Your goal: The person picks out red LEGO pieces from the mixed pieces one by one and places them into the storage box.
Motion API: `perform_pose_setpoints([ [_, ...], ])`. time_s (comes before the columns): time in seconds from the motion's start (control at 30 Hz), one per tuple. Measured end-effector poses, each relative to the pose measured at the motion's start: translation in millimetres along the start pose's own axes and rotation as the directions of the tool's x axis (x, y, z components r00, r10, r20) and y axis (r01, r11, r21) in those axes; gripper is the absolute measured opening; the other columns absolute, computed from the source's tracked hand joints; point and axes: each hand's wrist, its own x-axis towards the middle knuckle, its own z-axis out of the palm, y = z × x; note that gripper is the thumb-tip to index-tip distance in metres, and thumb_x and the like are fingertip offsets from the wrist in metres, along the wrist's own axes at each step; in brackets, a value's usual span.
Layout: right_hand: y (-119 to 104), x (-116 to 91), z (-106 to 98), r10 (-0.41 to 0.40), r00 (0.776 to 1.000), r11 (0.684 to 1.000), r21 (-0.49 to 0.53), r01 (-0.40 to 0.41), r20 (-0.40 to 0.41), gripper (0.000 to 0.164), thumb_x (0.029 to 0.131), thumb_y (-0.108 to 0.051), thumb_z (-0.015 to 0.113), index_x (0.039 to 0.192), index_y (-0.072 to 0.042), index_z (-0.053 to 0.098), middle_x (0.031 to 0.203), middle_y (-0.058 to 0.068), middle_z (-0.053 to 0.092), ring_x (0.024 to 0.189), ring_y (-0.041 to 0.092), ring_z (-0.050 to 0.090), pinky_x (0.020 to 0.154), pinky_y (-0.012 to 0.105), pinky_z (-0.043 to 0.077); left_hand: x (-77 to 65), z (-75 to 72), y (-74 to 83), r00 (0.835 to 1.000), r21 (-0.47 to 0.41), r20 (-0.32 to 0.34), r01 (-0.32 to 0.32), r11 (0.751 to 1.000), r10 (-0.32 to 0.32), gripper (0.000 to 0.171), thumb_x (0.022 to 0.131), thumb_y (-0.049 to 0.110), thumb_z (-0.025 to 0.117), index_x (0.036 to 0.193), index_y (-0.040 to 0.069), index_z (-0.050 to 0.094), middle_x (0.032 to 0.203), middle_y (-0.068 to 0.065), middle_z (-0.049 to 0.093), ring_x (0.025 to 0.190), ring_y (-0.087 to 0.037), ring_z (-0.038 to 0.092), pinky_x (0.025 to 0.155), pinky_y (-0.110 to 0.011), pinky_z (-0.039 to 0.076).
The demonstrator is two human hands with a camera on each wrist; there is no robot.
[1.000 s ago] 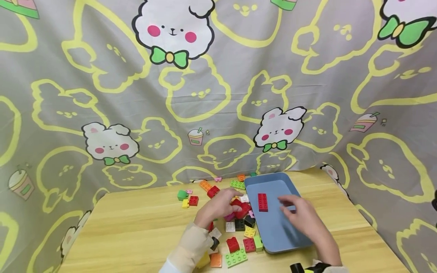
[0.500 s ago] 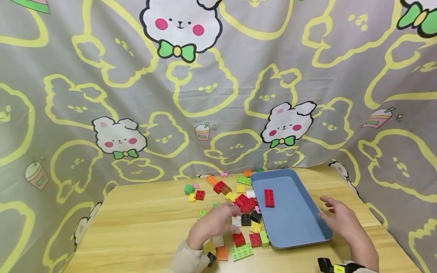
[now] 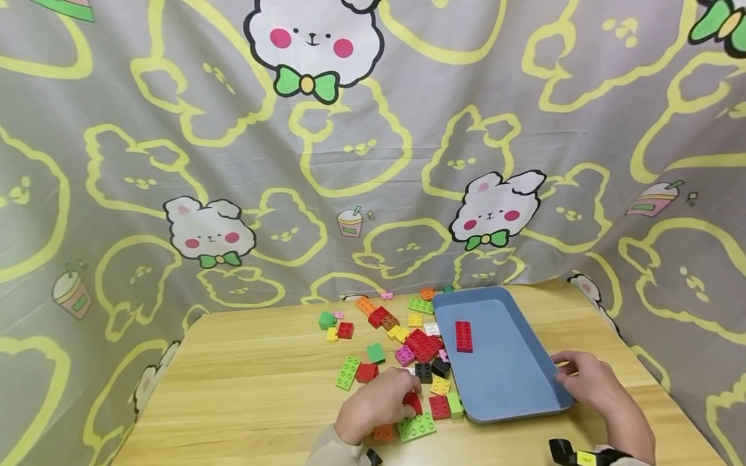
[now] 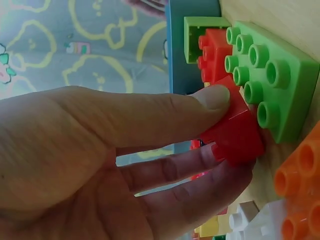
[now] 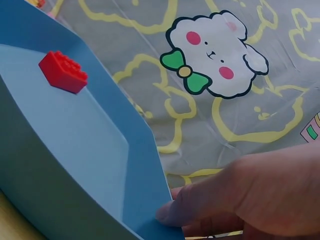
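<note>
My left hand (image 3: 381, 399) pinches a red toy brick (image 4: 237, 127) between thumb and fingers, low over the table. A light green eight-stud brick (image 4: 270, 75) lies right beside it, with an orange brick (image 4: 302, 180) nearer the wrist. My right hand (image 3: 591, 382) grips the right rim of the blue tray (image 3: 513, 362); in the right wrist view the thumb lies over the inner wall and the fingers are behind it. One long red brick (image 3: 463, 336) lies inside the tray toward its left side.
Left of the tray spreads a loose pile of bricks, among them a joined red cluster (image 3: 423, 345), a black brick (image 3: 440, 367) and a green brick (image 3: 375, 353). A small group with a red brick (image 3: 345, 331) lies farther left. A patterned curtain (image 3: 361, 162) hangs behind the wooden table (image 3: 245, 382).
My left hand has come back toward the table's front from the red cluster and taken a red brick. My right hand has moved from over the tray to its right rim.
</note>
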Motion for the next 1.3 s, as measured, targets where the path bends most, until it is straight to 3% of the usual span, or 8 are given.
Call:
perform_pose_setpoints([
  [0.27, -1, 5, -5, 0.023, 1.000, 0.999, -0.037, -0.023, 0.002, 0.025, 0.084, -0.001, 0.068, 0.107, 0.011, 0.068, 0.083, 0.009, 0.068, 0.071, 0.021, 0.061, 0.058, 0.036, 0.050, 5.3, -10.7, -0.1, 0.997, -0.050, -0.078, -0.013, 0.999, 0.009, 0.025, 0.083, 0.013, 0.077, 0.107, 0.009, 0.073, 0.086, 0.005, 0.066, 0.068, -0.007, 0.052, 0.059, -0.021, 0.047],
  [0.47, 2, 6, -5, 0.028, 1.000, 0.999, -0.042, -0.028, -0.009, 0.024, 0.083, -0.001, 0.069, 0.104, 0.011, 0.069, 0.082, 0.009, 0.067, 0.071, 0.023, 0.062, 0.058, 0.038, 0.052, 14.1, -29.6, 9.2, 0.972, -0.060, -0.208, -0.124, 0.990, 0.109, 0.024, 0.081, 0.006, 0.077, 0.106, 0.004, 0.074, 0.101, -0.002, 0.071, 0.082, -0.010, 0.061, 0.069, -0.021, 0.054],
  [0.63, 4, 6, -1, 0.009, 1.000, 0.999, -0.032, -0.009, -0.018, 0.022, 0.083, -0.002, 0.069, 0.102, 0.011, 0.069, 0.081, 0.009, 0.067, 0.070, 0.022, 0.061, 0.058, 0.036, 0.052, 23.7, -39.3, 24.6, 0.931, -0.036, -0.312, -0.210, 0.977, 0.188, 0.022, 0.082, 0.008, 0.077, 0.104, 0.008, 0.075, 0.100, 0.001, 0.071, 0.085, -0.010, 0.061, 0.071, -0.019, 0.053],
  [0.83, 5, 6, 3, 0.007, 1.000, 1.000, -0.015, -0.007, -0.012, 0.021, 0.083, -0.001, 0.069, 0.101, 0.011, 0.069, 0.081, 0.010, 0.067, 0.072, 0.023, 0.062, 0.058, 0.036, 0.052, 43.1, -37.1, 40.9, 0.849, 0.019, -0.459, -0.288, 0.958, 0.264, 0.026, 0.082, 0.010, 0.077, 0.108, 0.009, 0.072, 0.100, -0.001, 0.065, 0.087, -0.013, 0.057, 0.071, -0.016, 0.051],
  [0.9, 5, 6, 3, 0.010, 1.000, 1.000, -0.012, -0.010, -0.011, 0.021, 0.083, -0.001, 0.069, 0.101, 0.010, 0.069, 0.082, 0.009, 0.067, 0.072, 0.023, 0.062, 0.058, 0.035, 0.052, 49.8, -34.2, 45.0, 0.832, 0.036, -0.477, -0.302, 0.953, 0.282, 0.028, 0.081, 0.009, 0.078, 0.109, 0.009, 0.073, 0.101, -0.001, 0.065, 0.089, -0.013, 0.058, 0.072, -0.015, 0.051],
  [0.97, 6, 5, 2, 0.007, 1.000, 1.000, -0.011, -0.007, -0.012, 0.021, 0.083, -0.001, 0.069, 0.101, 0.010, 0.069, 0.082, 0.009, 0.067, 0.073, 0.022, 0.062, 0.058, 0.035, 0.052, 56.6, -30.5, 49.0, 0.831, 0.053, -0.469, -0.311, 0.949, 0.299, 0.030, 0.081, 0.008, 0.078, 0.111, 0.011, 0.074, 0.105, 0.000, 0.066, 0.093, -0.013, 0.059, 0.075, -0.015, 0.052],
  [1.1, 6, 5, 2, 0.007, 1.000, 1.000, -0.018, -0.007, 0.005, 0.023, 0.084, -0.002, 0.069, 0.102, 0.011, 0.069, 0.083, 0.009, 0.067, 0.073, 0.023, 0.062, 0.058, 0.036, 0.052, 66.9, -21.0, 53.3, 0.855, 0.070, -0.408, -0.321, 0.945, 0.321, 0.032, 0.082, 0.007, 0.077, 0.114, 0.013, 0.074, 0.112, 0.002, 0.067, 0.103, -0.010, 0.059, 0.085, -0.016, 0.052],
  [1.3, 5, 10, 3, -0.005, 0.999, 0.999, -0.044, 0.006, 0.032, 0.025, 0.085, -0.002, 0.069, 0.104, 0.013, 0.067, 0.084, 0.010, 0.067, 0.075, 0.026, 0.063, 0.062, 0.040, 0.052, 74.8, -7.8, 56.9, 0.880, 0.083, -0.344, -0.320, 0.944, 0.328, 0.032, 0.080, 0.008, 0.079, 0.110, 0.013, 0.076, 0.108, 0.006, 0.068, 0.101, -0.006, 0.059, 0.084, -0.014, 0.051],
])
